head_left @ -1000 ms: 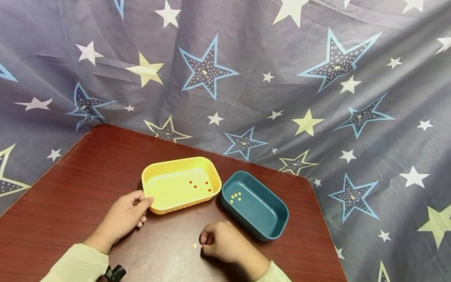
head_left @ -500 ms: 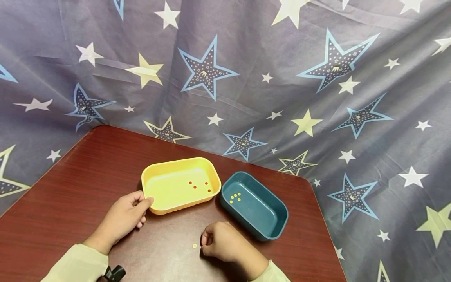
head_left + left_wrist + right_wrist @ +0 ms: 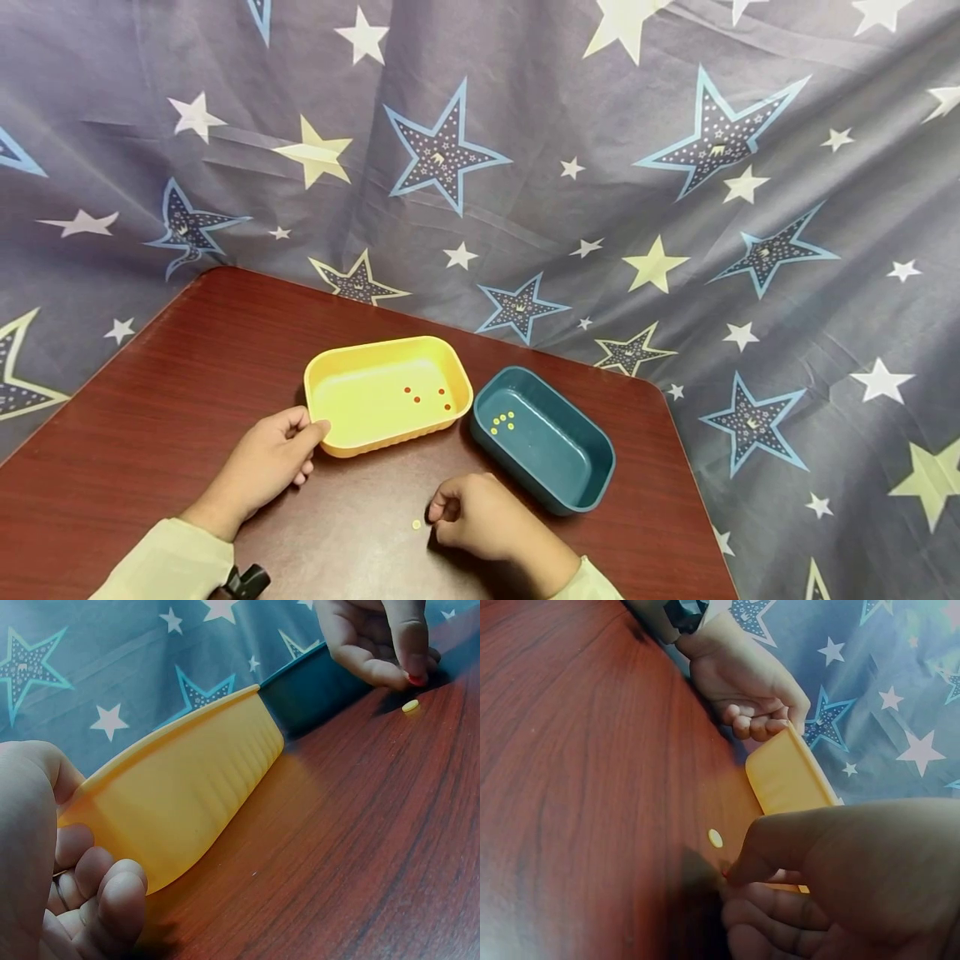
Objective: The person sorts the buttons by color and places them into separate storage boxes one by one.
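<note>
My left hand (image 3: 272, 458) grips the near left corner of a yellow plastic box (image 3: 176, 802), thumb over the rim and fingers against the outer wall. Several small red tablets (image 3: 417, 399) lie inside that box. Low over the table, my right hand (image 3: 480, 515) pinches a red tablet (image 3: 415, 679) between thumb and fingertip; only a sliver of it shows. Just left of those fingertips, a single yellow tablet (image 3: 416, 525) lies on the tabletop, apart from the hand. A dark teal box (image 3: 558, 442) stands beyond the right hand, with several yellow tablets (image 3: 502, 418) in its left end.
Both boxes stand side by side on a reddish-brown wooden table (image 3: 247, 325), nearly touching. A star-patterned curtain (image 3: 525, 125) hangs behind the table's far and right edges. A black strap device (image 3: 247, 581) is on the left wrist.
</note>
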Demonstrator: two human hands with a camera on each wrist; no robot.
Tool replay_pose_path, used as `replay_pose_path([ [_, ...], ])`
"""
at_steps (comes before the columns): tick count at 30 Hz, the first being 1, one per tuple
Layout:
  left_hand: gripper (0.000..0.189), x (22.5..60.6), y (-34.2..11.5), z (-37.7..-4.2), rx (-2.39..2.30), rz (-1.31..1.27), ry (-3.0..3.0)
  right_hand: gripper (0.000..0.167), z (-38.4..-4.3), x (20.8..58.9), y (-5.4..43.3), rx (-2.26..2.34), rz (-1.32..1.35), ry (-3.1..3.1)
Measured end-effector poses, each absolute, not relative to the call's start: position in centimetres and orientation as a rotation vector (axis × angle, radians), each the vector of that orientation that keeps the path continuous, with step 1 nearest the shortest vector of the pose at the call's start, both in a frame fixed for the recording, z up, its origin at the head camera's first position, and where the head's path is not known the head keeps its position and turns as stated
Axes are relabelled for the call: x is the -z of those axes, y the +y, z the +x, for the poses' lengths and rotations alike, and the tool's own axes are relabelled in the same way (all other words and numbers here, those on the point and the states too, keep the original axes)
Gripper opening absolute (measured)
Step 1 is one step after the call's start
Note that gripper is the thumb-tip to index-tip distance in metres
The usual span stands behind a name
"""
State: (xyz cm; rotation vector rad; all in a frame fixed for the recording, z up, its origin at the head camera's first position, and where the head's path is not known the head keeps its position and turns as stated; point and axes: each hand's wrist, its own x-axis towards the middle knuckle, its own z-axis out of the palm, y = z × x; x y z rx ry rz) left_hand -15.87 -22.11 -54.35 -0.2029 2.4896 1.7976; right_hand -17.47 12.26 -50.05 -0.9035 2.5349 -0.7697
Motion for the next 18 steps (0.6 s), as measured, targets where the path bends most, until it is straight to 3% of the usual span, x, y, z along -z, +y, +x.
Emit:
replay_pose_path([
  [18, 0.043, 54.2, -22.0, -15.8, -1.789, -0.209, 2.498, 0.014, -20.8, 46.9, 12.1, 0.932, -0.709, 2.422],
])
